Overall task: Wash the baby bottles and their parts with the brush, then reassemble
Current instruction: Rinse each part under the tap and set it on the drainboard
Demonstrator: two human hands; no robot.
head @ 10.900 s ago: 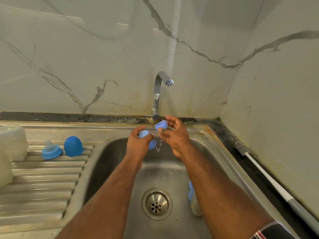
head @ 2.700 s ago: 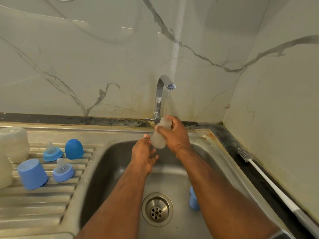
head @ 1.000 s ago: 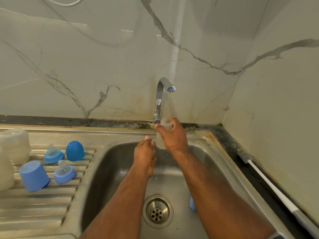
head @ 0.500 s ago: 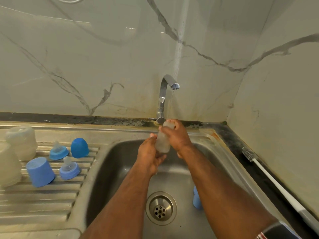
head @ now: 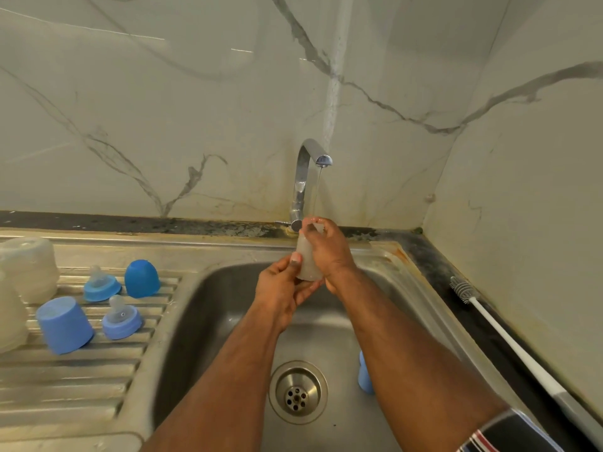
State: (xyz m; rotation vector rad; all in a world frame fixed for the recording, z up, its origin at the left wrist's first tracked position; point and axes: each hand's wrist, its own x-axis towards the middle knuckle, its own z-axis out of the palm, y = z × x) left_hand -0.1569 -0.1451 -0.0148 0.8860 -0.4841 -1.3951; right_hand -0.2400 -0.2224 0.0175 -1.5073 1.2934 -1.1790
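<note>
Fingers of the right hand gripped a translucent bottle under the tap; the left hand cupped its base. Washed caps and nipples drained on the sink's left edge; reassembly remained.

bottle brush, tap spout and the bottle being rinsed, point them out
bottle brush (head: 461, 288), head view, on its bristle head
tap spout (head: 323, 160), head view, on the outlet end
bottle (head: 306, 261), head view, on its frosted side between the hands
</note>
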